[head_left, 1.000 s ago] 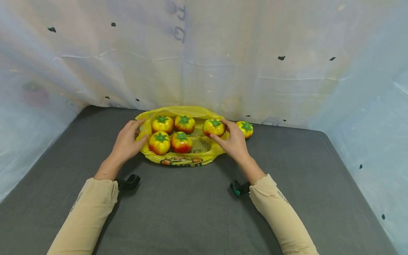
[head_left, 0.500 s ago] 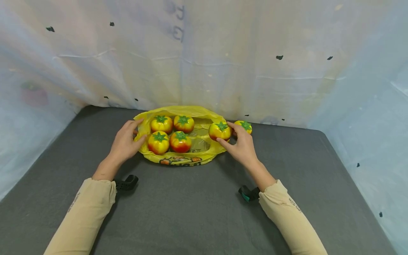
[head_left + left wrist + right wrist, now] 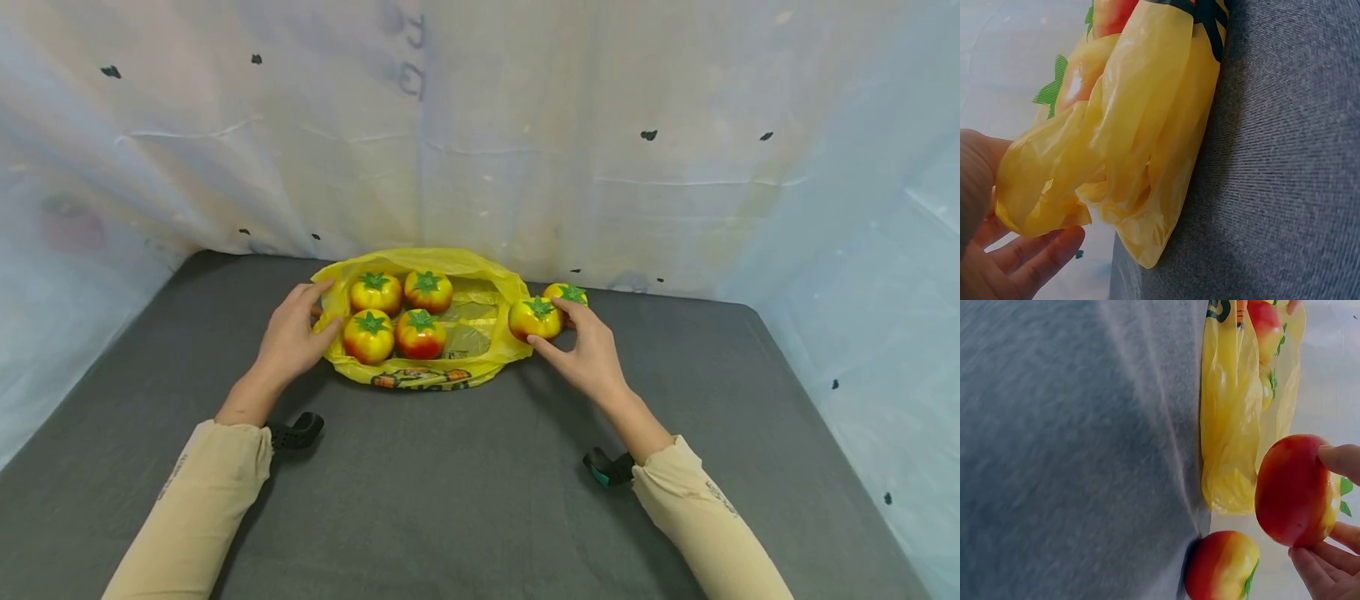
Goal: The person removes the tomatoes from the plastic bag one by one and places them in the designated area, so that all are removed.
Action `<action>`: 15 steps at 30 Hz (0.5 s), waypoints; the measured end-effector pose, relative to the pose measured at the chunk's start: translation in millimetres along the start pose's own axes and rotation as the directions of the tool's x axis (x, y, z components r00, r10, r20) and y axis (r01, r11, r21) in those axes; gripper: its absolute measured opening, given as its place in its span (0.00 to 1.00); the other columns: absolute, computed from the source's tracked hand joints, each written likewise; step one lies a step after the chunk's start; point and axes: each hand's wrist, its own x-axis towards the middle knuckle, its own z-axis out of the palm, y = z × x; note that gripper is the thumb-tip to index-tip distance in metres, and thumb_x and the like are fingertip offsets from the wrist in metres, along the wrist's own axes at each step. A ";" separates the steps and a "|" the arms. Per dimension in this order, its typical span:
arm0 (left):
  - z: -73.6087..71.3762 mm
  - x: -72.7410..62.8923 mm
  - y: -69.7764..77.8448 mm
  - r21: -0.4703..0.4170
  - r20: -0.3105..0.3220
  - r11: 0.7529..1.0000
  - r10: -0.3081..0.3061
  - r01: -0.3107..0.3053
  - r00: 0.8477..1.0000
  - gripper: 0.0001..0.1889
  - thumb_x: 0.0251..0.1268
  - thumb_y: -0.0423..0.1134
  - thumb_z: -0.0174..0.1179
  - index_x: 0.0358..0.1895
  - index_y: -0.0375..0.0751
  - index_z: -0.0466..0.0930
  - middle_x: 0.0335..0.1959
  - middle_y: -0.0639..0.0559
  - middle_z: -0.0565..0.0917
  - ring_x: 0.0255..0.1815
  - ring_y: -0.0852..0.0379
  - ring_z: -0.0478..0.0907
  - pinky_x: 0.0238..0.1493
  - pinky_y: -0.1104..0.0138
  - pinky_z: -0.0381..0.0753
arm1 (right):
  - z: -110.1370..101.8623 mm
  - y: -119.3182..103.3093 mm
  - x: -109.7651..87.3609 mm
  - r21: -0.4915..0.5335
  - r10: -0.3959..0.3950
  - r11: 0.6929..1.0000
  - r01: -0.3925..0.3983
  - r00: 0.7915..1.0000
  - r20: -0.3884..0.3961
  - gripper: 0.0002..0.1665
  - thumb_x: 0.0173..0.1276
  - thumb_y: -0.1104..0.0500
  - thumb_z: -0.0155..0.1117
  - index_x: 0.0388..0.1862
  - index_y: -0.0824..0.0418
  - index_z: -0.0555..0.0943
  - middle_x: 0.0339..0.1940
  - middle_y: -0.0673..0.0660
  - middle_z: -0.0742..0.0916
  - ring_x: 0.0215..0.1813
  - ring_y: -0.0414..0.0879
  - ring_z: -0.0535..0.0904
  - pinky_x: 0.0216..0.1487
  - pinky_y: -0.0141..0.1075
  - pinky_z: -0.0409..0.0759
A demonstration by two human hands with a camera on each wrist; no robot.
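Note:
A yellow plastic bag [image 3: 480,364] lies with its mouth spread wide, holding several red-and-yellow tomatoes [image 3: 421,334] with green leafy tops. At its left end, my left hand [image 3: 294,332] holds the rim; the left wrist view shows a loop of the bag [image 3: 1047,175] between thumb and fingers. Just past the bag's right end, my right hand [image 3: 588,354] pinches one tomato [image 3: 536,318] between thumb and fingers. The right wrist view has this held tomato [image 3: 1294,490] raised off the table. Another tomato [image 3: 562,292] rests on the table behind it, partly hidden.
A dark grey table [image 3: 450,492] lies under everything. Pale plastic sheeting [image 3: 495,125] with dark specks hangs close behind the bag and along both sides. Black wrist mounts [image 3: 298,432] sit on both forearms.
My right hand has carried its tomato rightward from over the bag to just outside its right end. The left hand stays at the left rim.

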 end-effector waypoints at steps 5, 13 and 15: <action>-0.3 -0.4 -0.3 -0.003 0.001 1.000 0.001 -0.001 1.000 0.31 0.67 0.37 0.57 0.71 0.31 0.60 0.61 0.31 0.68 0.50 0.36 0.72 0.43 0.47 0.73 | -5.0 7.2 -5.0 -0.020 0.000 1.000 0.000 1.000 0.004 0.39 0.58 0.53 0.73 0.64 0.67 0.71 0.57 0.65 0.79 0.52 0.57 0.78 0.53 0.52 0.77; 0.4 -2.0 -0.8 -0.005 -0.006 1.000 0.007 -0.007 1.000 0.30 0.67 0.37 0.56 0.70 0.31 0.60 0.60 0.31 0.68 0.50 0.36 0.72 0.41 0.47 0.74 | -7.9 20.0 -10.8 -0.057 0.023 0.998 -0.022 1.000 0.020 0.39 0.58 0.53 0.73 0.65 0.68 0.71 0.57 0.66 0.79 0.53 0.58 0.78 0.54 0.52 0.77; 0.5 -2.1 -0.8 -0.008 -0.009 1.000 0.009 -0.009 1.000 0.30 0.67 0.37 0.56 0.70 0.31 0.61 0.60 0.31 0.68 0.50 0.36 0.72 0.41 0.47 0.74 | -8.4 21.8 -11.6 -0.066 0.028 0.997 -0.026 0.999 0.023 0.39 0.58 0.53 0.73 0.65 0.68 0.71 0.57 0.67 0.79 0.53 0.59 0.78 0.54 0.51 0.77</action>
